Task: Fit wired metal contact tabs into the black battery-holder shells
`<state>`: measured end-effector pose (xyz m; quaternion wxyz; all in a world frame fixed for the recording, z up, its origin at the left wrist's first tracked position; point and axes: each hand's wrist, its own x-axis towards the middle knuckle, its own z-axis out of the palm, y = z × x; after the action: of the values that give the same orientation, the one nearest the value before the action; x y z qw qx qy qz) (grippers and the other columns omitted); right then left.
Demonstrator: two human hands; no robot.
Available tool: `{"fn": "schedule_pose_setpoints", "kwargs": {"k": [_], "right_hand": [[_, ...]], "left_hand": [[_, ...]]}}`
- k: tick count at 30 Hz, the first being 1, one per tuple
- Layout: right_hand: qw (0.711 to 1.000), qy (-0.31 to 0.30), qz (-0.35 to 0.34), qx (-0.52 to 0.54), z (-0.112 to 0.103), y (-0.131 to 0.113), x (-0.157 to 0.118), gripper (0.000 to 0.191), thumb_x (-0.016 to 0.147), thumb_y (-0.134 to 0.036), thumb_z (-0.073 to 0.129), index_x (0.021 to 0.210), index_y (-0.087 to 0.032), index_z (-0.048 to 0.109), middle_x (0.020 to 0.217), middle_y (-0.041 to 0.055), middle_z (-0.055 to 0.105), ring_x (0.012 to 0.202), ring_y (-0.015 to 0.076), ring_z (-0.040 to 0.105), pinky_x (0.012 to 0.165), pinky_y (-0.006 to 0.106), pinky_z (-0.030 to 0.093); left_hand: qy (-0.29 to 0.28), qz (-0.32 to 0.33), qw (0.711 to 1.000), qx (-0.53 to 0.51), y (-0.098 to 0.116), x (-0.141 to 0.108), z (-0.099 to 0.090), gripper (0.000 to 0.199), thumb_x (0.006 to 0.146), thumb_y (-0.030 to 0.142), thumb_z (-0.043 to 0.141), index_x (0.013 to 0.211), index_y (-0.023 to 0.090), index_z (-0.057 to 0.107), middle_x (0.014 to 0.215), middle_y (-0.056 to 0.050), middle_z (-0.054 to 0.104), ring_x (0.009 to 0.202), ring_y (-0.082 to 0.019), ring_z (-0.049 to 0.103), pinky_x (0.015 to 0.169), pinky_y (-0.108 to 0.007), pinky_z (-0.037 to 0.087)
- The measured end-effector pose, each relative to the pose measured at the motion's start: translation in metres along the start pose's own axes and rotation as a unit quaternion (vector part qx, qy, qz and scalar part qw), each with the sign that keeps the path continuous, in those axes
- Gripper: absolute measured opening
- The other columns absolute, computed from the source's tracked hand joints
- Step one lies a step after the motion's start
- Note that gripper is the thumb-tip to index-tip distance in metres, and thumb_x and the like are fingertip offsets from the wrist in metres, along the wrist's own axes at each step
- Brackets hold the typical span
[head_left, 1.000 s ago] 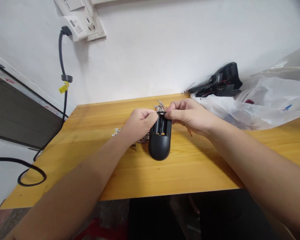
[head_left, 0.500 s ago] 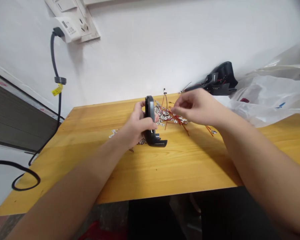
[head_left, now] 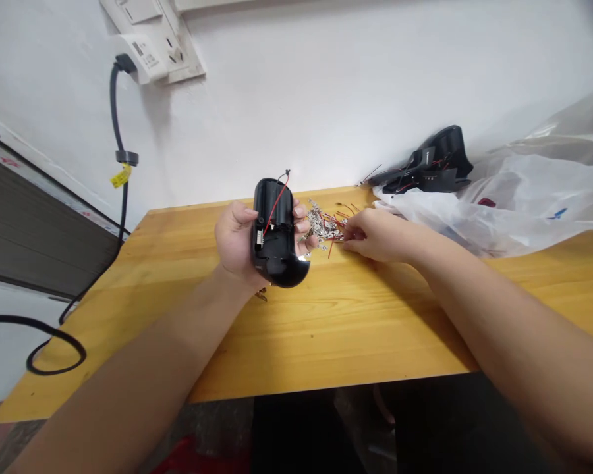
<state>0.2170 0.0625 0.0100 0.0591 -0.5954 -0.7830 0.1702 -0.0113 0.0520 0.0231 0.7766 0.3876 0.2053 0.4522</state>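
Observation:
My left hand (head_left: 237, 240) is wrapped round a black plastic housing (head_left: 279, 266), holding it above the table with its hollow inside towards me. A red wire (head_left: 276, 207) runs across the housing and ends in a small dark tip past its upper edge. My right hand (head_left: 373, 236) is lowered at the right side of a pile of small metal contacts (head_left: 321, 224). Red wires (head_left: 332, 245) lie among the contacts near its fingertips. The right fingers are bent together, and what is between them is hidden.
Behind my right hand, more black plastic housings (head_left: 432, 161) with wires lean against the wall. Clear plastic bags (head_left: 528, 197) lie on the right of the wooden table (head_left: 346, 329). A black cable (head_left: 121, 230) hangs at the left from a wall socket (head_left: 175, 49).
My left hand has turned the housing from edge-on to show its inside and the red wire. My right hand has come down to the wires and contacts on the table.

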Motion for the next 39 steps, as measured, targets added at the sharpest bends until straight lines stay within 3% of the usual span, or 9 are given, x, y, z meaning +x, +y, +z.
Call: {"fn": "schedule_pose_setpoints", "kwargs": {"k": [3,7,11,16,23,27,31,35,39], "right_hand": [[1.000,-0.010,-0.015,-0.015,0.000,0.004,0.002,0.019,0.086,-0.027,0.065,0.069,-0.019,0.064,0.063,0.0046,0.063,0.052,0.0155,0.048,0.054,0.034,0.034],[0.990,0.087,-0.018,0.109,-0.007,-0.001,-0.003,0.017,0.087,-0.027,0.066,0.073,-0.019,0.063,0.064,0.0053,0.066,0.055,0.0174,0.054,0.054,0.034,0.037],[0.903,0.203,-0.033,0.378,-0.014,-0.024,-0.016,0.019,0.092,-0.029,0.066,0.078,-0.018,0.060,0.068,0.0059,0.068,0.058,0.0150,0.057,0.055,0.031,0.042],[0.813,0.192,-0.080,0.543,-0.008,-0.046,-0.024,0.022,0.091,-0.034,0.071,0.082,-0.018,0.060,0.074,0.0056,0.070,0.063,0.0136,0.062,0.061,0.028,0.049],[0.803,0.188,-0.102,0.557,-0.004,-0.045,-0.025,0.028,0.087,-0.040,0.077,0.084,-0.019,0.059,0.074,0.0042,0.070,0.066,0.0146,0.065,0.065,0.029,0.052],[0.799,0.193,-0.117,0.557,-0.006,-0.047,-0.028,0.028,0.087,-0.042,0.078,0.084,-0.021,0.059,0.075,0.0040,0.069,0.068,0.0156,0.065,0.069,0.032,0.053],[0.803,0.176,-0.125,0.556,-0.004,-0.050,-0.029,0.028,0.086,-0.040,0.079,0.081,-0.021,0.059,0.073,0.0033,0.068,0.068,0.0161,0.064,0.068,0.031,0.052],[0.791,0.125,-0.114,0.588,-0.005,-0.041,-0.024,0.027,0.085,-0.041,0.079,0.084,-0.019,0.063,0.074,0.0054,0.071,0.068,0.0160,0.065,0.065,0.027,0.052],[0.751,-0.079,0.061,0.653,-0.010,-0.027,-0.015,0.065,0.091,-0.076,0.050,0.074,-0.015,0.068,0.062,0.0109,0.067,0.047,0.0142,0.056,0.044,0.025,0.043]], "left_hand": [[0.018,-0.002,0.999,0.031,-0.004,0.002,-0.001,0.041,0.069,0.042,0.052,0.099,0.016,0.061,0.089,-0.010,0.059,0.078,-0.020,0.058,0.073,-0.041,0.055],[0.024,-0.011,0.999,0.044,-0.009,0.004,0.000,0.044,0.070,0.042,0.048,0.103,0.015,0.059,0.089,-0.011,0.064,0.079,-0.024,0.065,0.068,-0.044,0.058],[0.046,-0.018,0.996,0.070,-0.014,0.004,0.002,0.038,0.076,0.044,0.062,0.103,0.017,0.056,0.086,-0.006,0.064,0.071,-0.019,0.065,0.066,-0.037,0.058],[0.061,-0.042,0.991,0.108,-0.022,0.005,0.001,0.042,0.071,0.027,0.083,0.103,0.019,0.057,0.078,0.000,0.062,0.066,-0.014,0.062,0.063,-0.030,0.057],[0.036,0.005,0.992,0.119,-0.018,0.004,-0.003,0.036,0.076,0.022,0.079,0.105,0.020,0.058,0.074,0.002,0.059,0.067,-0.013,0.060,0.065,-0.031,0.057],[0.037,-0.028,0.987,0.156,-0.019,0.003,-0.002,0.026,0.082,0.031,0.075,0.098,0.017,0.059,0.078,-0.001,0.062,0.065,-0.014,0.062,0.063,-0.030,0.056],[0.004,-0.053,0.991,0.122,-0.022,0.003,-0.001,0.027,0.082,0.029,0.075,0.100,0.018,0.059,0.079,0.000,0.059,0.065,-0.012,0.060,0.064,-0.031,0.056],[0.048,0.019,0.983,0.178,-0.023,0.004,-0.002,0.035,0.082,0.028,0.076,0.107,0.021,0.054,0.077,0.001,0.059,0.067,-0.014,0.059,0.067,-0.032,0.055],[0.049,0.186,0.911,0.366,-0.023,-0.001,-0.001,0.028,0.088,0.031,0.072,0.106,0.021,0.053,0.085,0.000,0.060,0.073,-0.013,0.058,0.075,-0.030,0.050]]}}
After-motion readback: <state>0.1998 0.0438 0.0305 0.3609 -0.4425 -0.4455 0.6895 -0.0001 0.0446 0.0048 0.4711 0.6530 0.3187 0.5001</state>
